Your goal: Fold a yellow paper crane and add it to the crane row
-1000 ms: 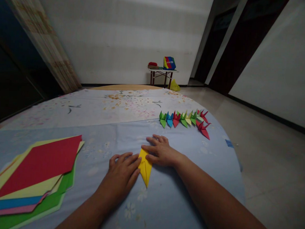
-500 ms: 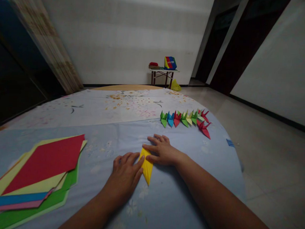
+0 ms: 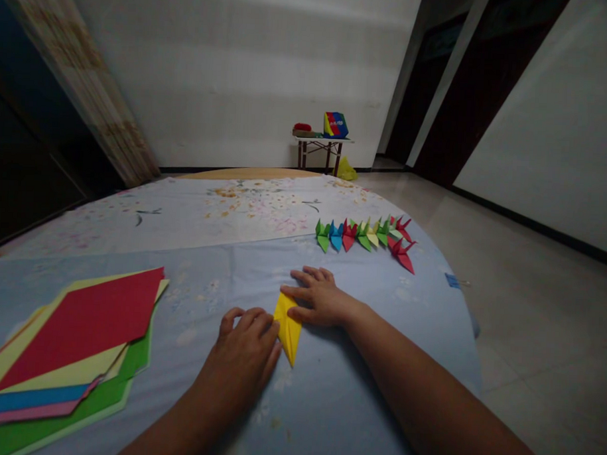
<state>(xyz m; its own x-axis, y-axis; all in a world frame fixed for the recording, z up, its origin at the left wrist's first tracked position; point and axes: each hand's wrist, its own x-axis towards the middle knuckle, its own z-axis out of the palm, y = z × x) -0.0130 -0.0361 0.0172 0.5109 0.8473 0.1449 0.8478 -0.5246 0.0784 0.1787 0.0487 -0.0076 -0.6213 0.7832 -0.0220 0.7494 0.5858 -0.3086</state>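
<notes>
- I see the left hand palm down on the blue cloth. Its fingers are slightly bent and their tips press on the left edge of the yellow folded paper. It grips nothing.
- The right hand is also palm down, with its fingers stretched out and a little apart. It weighs on the far end of the yellow folded paper without closing around it.
- The yellow folded paper lies flat on the blue cloth between the two hands. It is a narrow pointed shape, with its sharp tip towards me.
- To the left, well apart from the hands, I have a fanned stack of coloured sheets with a red one on top.
- Beyond the right hand, a row of paper cranes in green, blue, red and yellow stands on the cloth.
- A pale flowered cloth lies further back.
- A small table stands against the far wall.
</notes>
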